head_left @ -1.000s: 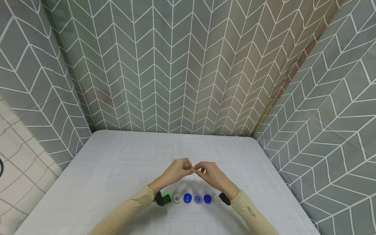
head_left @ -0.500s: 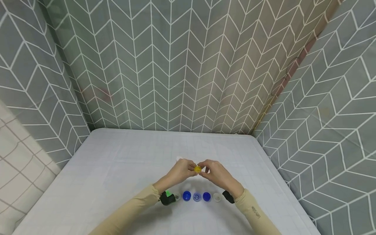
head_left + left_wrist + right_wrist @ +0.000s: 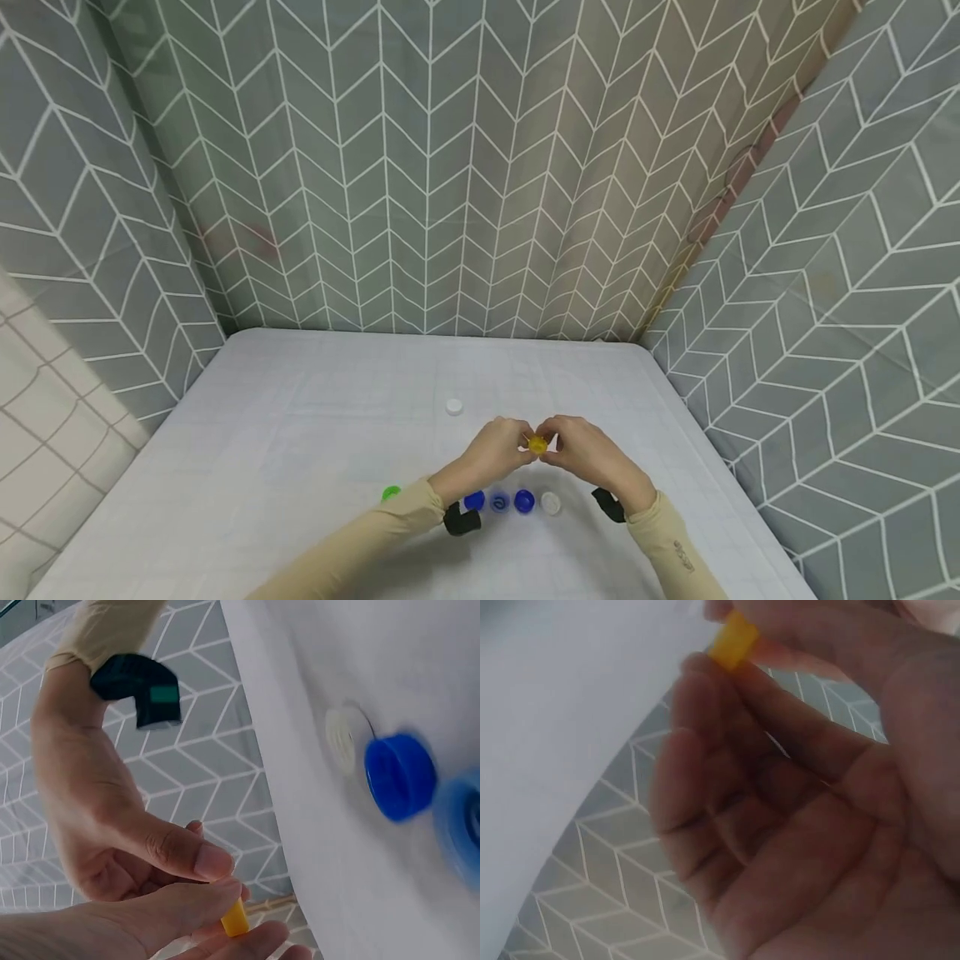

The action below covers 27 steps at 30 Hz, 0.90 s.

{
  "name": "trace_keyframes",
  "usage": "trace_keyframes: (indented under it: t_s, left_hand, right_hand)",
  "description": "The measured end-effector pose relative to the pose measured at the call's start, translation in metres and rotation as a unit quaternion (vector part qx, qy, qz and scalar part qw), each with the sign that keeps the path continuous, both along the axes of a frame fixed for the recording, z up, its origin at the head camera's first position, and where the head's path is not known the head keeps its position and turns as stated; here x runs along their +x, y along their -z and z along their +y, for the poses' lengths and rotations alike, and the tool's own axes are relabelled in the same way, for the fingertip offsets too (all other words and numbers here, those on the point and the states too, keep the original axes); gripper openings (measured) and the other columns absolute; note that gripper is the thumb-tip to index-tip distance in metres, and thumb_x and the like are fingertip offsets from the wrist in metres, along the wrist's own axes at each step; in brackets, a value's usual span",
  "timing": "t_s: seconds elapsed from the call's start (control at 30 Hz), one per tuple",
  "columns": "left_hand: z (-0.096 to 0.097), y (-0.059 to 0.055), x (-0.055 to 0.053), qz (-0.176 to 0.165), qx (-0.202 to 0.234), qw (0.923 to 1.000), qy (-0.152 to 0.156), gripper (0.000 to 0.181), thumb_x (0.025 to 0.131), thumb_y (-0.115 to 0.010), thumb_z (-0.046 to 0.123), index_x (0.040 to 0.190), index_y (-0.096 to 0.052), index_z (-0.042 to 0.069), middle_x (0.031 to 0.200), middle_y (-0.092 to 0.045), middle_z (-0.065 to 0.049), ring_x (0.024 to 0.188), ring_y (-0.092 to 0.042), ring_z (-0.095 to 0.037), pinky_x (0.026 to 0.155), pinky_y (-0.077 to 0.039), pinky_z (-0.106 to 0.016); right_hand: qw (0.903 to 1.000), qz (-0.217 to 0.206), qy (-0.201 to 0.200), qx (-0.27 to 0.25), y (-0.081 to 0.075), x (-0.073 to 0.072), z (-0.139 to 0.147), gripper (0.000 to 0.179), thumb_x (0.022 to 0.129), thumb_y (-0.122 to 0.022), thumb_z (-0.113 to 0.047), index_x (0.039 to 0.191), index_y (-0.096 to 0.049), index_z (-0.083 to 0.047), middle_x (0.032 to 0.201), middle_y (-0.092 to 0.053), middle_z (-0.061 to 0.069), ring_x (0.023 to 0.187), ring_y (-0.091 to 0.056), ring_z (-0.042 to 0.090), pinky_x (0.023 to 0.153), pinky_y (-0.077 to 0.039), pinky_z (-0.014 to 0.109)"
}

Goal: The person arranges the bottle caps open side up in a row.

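In the head view, a small yellow bottle cap (image 3: 537,445) is up between my two hands, above the table. My left hand (image 3: 491,448) pinches it from the left with thumb and fingers. From the other side, my right hand (image 3: 592,452) pinches it too, thumb and forefinger at its edge. The left wrist view has the yellow cap's side (image 3: 235,920) between fingertips. Fingers partly cover the cap (image 3: 735,641) in the right wrist view, which is dim and blurred.
A white cap (image 3: 453,407) lies behind the left hand. Nearer lies a row: a green cap (image 3: 391,493), a blue cap (image 3: 474,500), a pale blue cap (image 3: 499,502), a darker blue cap (image 3: 524,501) and a whitish cap (image 3: 551,503). The left forearm covers part of it.
Both hands have moved right with the yellow cap, which has turned from a thin edge to its round face. The white cap behind the left hand has come into view.
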<state>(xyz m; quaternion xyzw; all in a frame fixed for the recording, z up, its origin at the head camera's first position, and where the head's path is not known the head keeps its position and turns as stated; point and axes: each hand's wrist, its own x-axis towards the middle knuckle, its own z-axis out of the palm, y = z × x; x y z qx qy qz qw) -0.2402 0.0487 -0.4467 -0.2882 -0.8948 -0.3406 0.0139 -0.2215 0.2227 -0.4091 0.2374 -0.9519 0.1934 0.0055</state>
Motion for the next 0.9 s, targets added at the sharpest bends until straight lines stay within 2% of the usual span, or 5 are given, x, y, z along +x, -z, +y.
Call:
trace_keyframes:
  t_s: [0.13,0.37,0.53,0.67,0.9]
  left_hand:
    - [0.014,0.002,0.004,0.030,-0.019,0.9994,0.005,0.021,0.080,-0.078,0.018,0.098,-0.072,0.008,0.090,-0.074,-0.002,0.077,-0.067,-0.007,0.066,-0.049,-0.015]
    - [0.032,0.010,0.013,0.081,-0.072,0.9941,0.008,0.022,0.080,-0.078,0.027,0.097,-0.073,0.013,0.084,-0.072,0.004,0.072,-0.060,-0.005,0.071,-0.044,-0.023]
    - [0.044,0.022,0.016,0.091,-0.089,0.9919,0.009,0.023,0.078,-0.079,0.030,0.096,-0.074,0.017,0.088,-0.072,0.006,0.076,-0.058,-0.008,0.071,-0.041,-0.025]
    - [0.055,0.031,0.019,0.103,-0.121,0.9872,0.006,0.024,0.076,-0.081,0.034,0.093,-0.074,0.019,0.088,-0.069,0.008,0.079,-0.057,-0.010,0.073,-0.041,-0.028]
    - [0.067,0.040,0.026,0.120,-0.159,0.9799,0.007,0.021,0.072,-0.080,0.035,0.080,-0.068,0.019,0.075,-0.059,0.008,0.068,-0.048,-0.009,0.067,-0.037,-0.027]
  right_hand:
    - [0.9999,-0.001,0.008,0.009,-0.001,0.005,0.011,0.023,0.076,-0.079,-0.009,0.097,-0.069,-0.010,0.092,-0.068,-0.002,0.078,-0.057,0.011,0.066,-0.046,0.024]
    - [0.9994,-0.015,0.016,0.025,0.002,0.013,0.026,0.023,0.074,-0.081,-0.009,0.091,-0.066,-0.011,0.083,-0.064,-0.003,0.077,-0.057,0.016,0.065,-0.044,0.027]
    - [0.9985,-0.037,0.019,0.037,0.007,0.019,0.035,0.023,0.073,-0.081,-0.009,0.089,-0.065,-0.011,0.080,-0.061,-0.004,0.074,-0.054,0.013,0.063,-0.041,0.025]
    - [0.9967,-0.067,0.019,0.042,0.010,0.024,0.041,0.023,0.073,-0.080,-0.007,0.088,-0.063,-0.010,0.079,-0.060,-0.002,0.073,-0.051,0.012,0.063,-0.040,0.026]
    - [0.9933,-0.108,0.016,0.037,0.021,0.028,0.047,0.026,0.069,-0.079,-0.003,0.090,-0.064,-0.007,0.080,-0.062,0.000,0.070,-0.050,0.012,0.061,-0.042,0.028]
